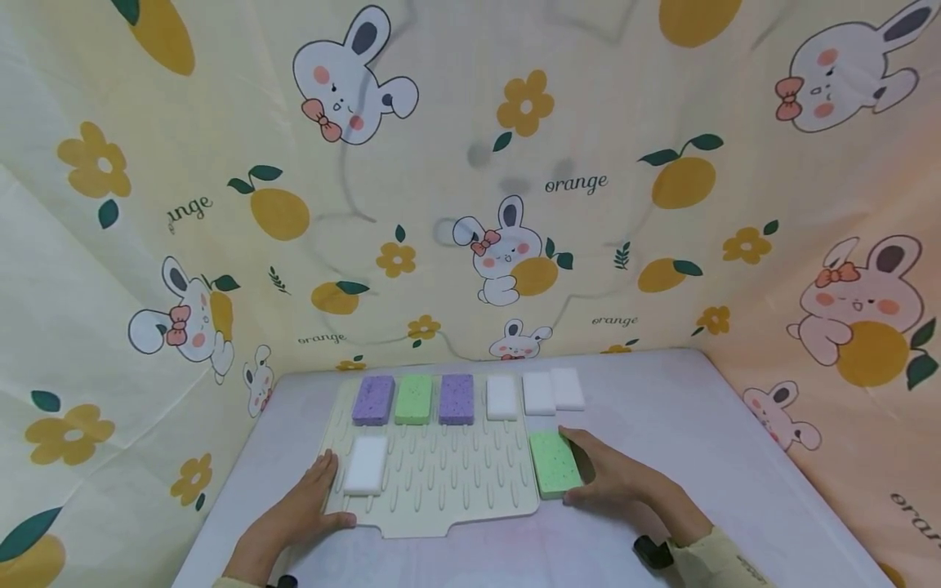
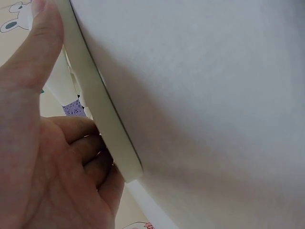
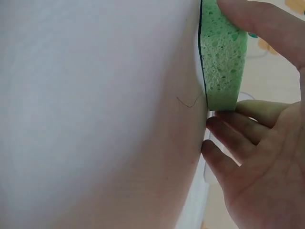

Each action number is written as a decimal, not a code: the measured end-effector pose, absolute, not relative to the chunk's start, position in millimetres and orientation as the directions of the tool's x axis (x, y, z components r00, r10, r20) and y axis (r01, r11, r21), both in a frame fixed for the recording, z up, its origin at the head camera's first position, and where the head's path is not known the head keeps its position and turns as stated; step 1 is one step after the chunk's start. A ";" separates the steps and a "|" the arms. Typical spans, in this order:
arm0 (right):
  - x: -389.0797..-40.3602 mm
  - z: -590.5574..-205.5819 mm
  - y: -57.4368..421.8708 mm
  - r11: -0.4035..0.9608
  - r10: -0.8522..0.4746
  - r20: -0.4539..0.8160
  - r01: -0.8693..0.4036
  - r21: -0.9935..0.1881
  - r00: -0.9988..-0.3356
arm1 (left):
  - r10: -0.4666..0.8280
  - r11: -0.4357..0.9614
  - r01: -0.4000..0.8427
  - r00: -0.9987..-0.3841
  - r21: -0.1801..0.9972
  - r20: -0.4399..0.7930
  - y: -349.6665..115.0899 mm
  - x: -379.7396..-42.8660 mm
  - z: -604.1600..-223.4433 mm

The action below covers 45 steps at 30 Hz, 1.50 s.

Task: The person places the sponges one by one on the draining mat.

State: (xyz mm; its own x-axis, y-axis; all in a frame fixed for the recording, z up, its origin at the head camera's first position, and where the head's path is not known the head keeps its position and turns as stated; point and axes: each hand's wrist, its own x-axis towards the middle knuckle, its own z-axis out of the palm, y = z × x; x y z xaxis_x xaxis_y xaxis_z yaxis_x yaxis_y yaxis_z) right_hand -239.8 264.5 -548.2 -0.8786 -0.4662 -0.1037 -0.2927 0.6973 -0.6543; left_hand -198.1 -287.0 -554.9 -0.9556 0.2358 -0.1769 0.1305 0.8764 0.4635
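Note:
A cream drying mat (image 1: 463,519) with raised ribs lies on the table. My left hand (image 1: 297,510) holds its near left corner, fingers along the left side and thumb at the front edge. In the left wrist view, the fingers (image 2: 88,140) bend against the mat's rim (image 2: 107,112). To the right of the mat, a green sponge (image 1: 555,464) lies flat on the table. My right hand (image 1: 613,474) grips it between thumb and fingers, as the right wrist view shows on the porous sponge (image 3: 223,57). A white sponge (image 1: 366,465) lies on the mat near my left hand.
Along the mat's back row sit a purple sponge (image 1: 373,400), a green sponge (image 1: 414,399), another purple sponge (image 1: 457,399) and a white sponge (image 1: 502,398). Two more white sponges (image 1: 539,394) lie on the table behind the held one. A patterned cloth (image 1: 441,163) hangs around the table.

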 end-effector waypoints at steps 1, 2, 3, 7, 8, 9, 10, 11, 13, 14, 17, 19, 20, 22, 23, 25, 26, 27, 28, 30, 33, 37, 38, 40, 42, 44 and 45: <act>-239.7 -548.5 264.8 0.696 -0.468 -0.100 -0.296 -0.655 -0.878 | 0.236 0.876 0.130 -0.955 0.465 -0.178 -287.0 -197.9 -555.3; -239.7 -548.9 265.0 0.695 -0.470 -0.096 -0.301 -0.653 -0.878 | 0.235 0.875 0.127 -0.955 0.467 -0.180 -287.2 -197.9 -555.9; -239.6 -549.0 265.3 0.694 -0.472 -0.092 -0.306 -0.651 -0.877 | 0.233 0.875 0.124 -0.955 0.468 -0.183 -287.3 -197.9 -556.2; -239.3 -547.4 267.1 0.691 -0.478 -0.080 -0.318 -0.650 -0.875 | 0.232 0.876 0.120 -0.954 0.467 -0.188 -287.4 -197.9 -556.8; -239.1 -546.5 267.7 0.691 -0.476 -0.078 -0.318 -0.649 -0.876 | 0.232 0.878 0.122 -0.955 0.463 -0.187 -287.5 -198.1 -557.1; -239.2 -545.6 268.3 0.690 -0.474 -0.076 -0.317 -0.651 -0.877 | 0.231 0.879 0.122 -0.955 0.461 -0.188 -287.2 -198.3 -557.0; -239.1 -544.5 268.7 0.689 -0.473 -0.073 -0.317 -0.651 -0.878 | 0.230 0.880 0.121 -0.955 0.459 -0.190 -287.2 -198.5 -557.0; -239.1 -543.7 269.0 0.690 -0.472 -0.069 -0.320 -0.649 -0.879 | 0.229 0.882 0.120 -0.955 0.456 -0.190 -287.1 -198.6 -556.7; -239.1 -542.8 269.2 0.685 -0.470 -0.056 -0.324 -0.652 -0.881 | 0.228 0.883 0.121 -0.955 0.454 -0.190 -286.9 -198.7 -556.0; -239.2 -542.8 268.9 0.682 -0.469 -0.046 -0.328 -0.654 -0.882 | 0.227 0.884 0.119 -0.955 0.453 -0.192 -286.8 -198.7 -555.3; -238.4 -542.9 266.2 0.658 -0.466 0.000 -0.346 -0.669 -0.885 | 0.232 0.881 0.125 -0.954 0.456 -0.188 -287.0 -198.2 -553.3; -237.9 -543.5 262.7 0.639 -0.467 0.035 -0.364 -0.678 -0.884 | 0.235 0.880 0.128 -0.954 0.458 -0.185 -287.1 -197.8 -552.1; -237.8 -543.9 260.6 0.631 -0.469 0.052 -0.375 -0.679 -0.882 | 0.235 0.880 0.128 -0.954 0.457 -0.186 -287.0 -197.8 -551.5; -237.9 -544.8 255.8 0.621 -0.473 0.077 -0.394 -0.678 -0.878 | 0.234 0.881 0.126 -0.954 0.457 -0.189 -286.7 -198.2 -550.9; -238.1 -545.3 253.2 0.618 -0.475 0.084 -0.400 -0.677 -0.876 | 0.233 0.882 0.124 -0.953 0.456 -0.192 -286.4 -198.4 -550.6; -238.2 -546.2 247.9 0.617 -0.480 0.094 -0.412 -0.670 -0.872 | 0.229 0.884 0.119 -0.953 0.452 -0.198 -285.8 -198.6 -550.1; -238.2 -546.4 245.1 0.616 -0.480 0.095 -0.412 -0.672 -0.872 | 0.228 0.885 0.118 -0.953 0.450 -0.200 -285.6 -198.8 -550.1; -238.3 -546.4 242.3 0.615 -0.479 0.092 -0.409 -0.674 -0.873 | 0.229 0.885 0.117 -0.953 0.451 -0.201 -285.5 -198.9 -550.3; -238.4 -546.5 239.4 0.612 -0.480 0.093 -0.409 -0.677 -0.872 | 0.229 0.884 0.118 -0.953 0.453 -0.199 -285.5 -199.0 -550.5; -238.4 -546.4 233.9 0.609 -0.482 0.093 -0.410 -0.679 -0.871 | 0.232 0.883 0.123 -0.953 0.453 -0.194 -285.5 -198.9 -550.9; -238.8 -546.9 225.6 0.603 -0.484 0.095 -0.410 -0.685 -0.870 | 0.237 0.881 0.128 -0.953 0.455 -0.191 -285.8 -199.3 -551.9; -238.9 -548.5 214.0 0.595 -0.490 0.092 -0.409 -0.692 -0.867 | 0.230 0.889 0.121 -0.952 0.442 -0.202 -285.6 -200.5 -552.3; -238.7 -548.8 210.7 0.592 -0.492 0.091 -0.409 -0.695 -0.866 | 0.227 0.891 0.117 -0.952 0.440 -0.206 -285.6 -201.1 -552.5; -238.3 -549.8 204.2 0.590 -0.494 0.085 -0.406 -0.698 -0.865 | 0.223 0.895 0.113 -0.951 0.432 -0.212 -285.5 -201.6 -552.6; -238.2 -550.9 197.7 0.585 -0.499 0.090 -0.412 -0.699 -0.862 | 0.221 0.896 0.112 -0.951 0.429 -0.215 -285.3 -201.9 -552.7; -238.4 -551.5 191.4 0.578 -0.509 0.101 -0.427 -0.696 -0.855 | 0.220 0.896 0.110 -0.951 0.430 -0.216 -285.3 -202.1 -552.9; -238.6 -551.9 188.6 0.578 -0.512 0.103 -0.430 -0.694 -0.853 | 0.220 0.896 0.110 -0.951 0.430 -0.216 -285.2 -202.0 -553.0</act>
State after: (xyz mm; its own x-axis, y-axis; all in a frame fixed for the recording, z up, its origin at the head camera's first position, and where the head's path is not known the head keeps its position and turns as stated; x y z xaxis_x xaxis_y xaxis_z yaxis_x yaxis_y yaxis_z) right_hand -238.6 188.6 -551.9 -0.8528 -0.5120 0.1027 -0.4303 0.5776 -0.6937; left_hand -202.0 -285.2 -553.0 -0.9513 0.2200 -0.2160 0.1097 0.8962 0.4299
